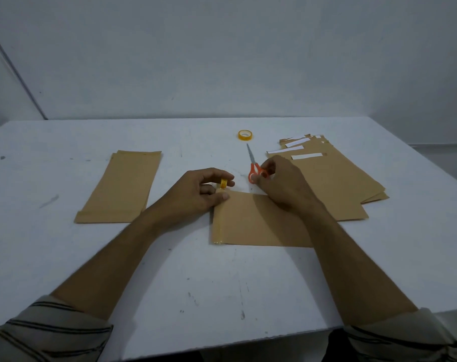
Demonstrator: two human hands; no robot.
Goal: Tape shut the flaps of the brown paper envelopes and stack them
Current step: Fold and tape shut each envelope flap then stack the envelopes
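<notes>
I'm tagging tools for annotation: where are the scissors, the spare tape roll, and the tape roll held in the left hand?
scissors [253, 163], head view, where blades meet handles.
spare tape roll [245, 138], head view, front rim.
held tape roll [224, 183], head view, yellow side.

We are at what looks like a simple packing or mailing workstation: a scuffed white table [65, 257] set against a plain pale wall [222, 48]. We judge this from the stationery laid out on it: a neat stack of brown envelopes [122, 186], a looser pile of brown envelopes [339, 178] with white strips, a roll of tape [245, 135] and orange-handled scissors [254, 169].
</notes>
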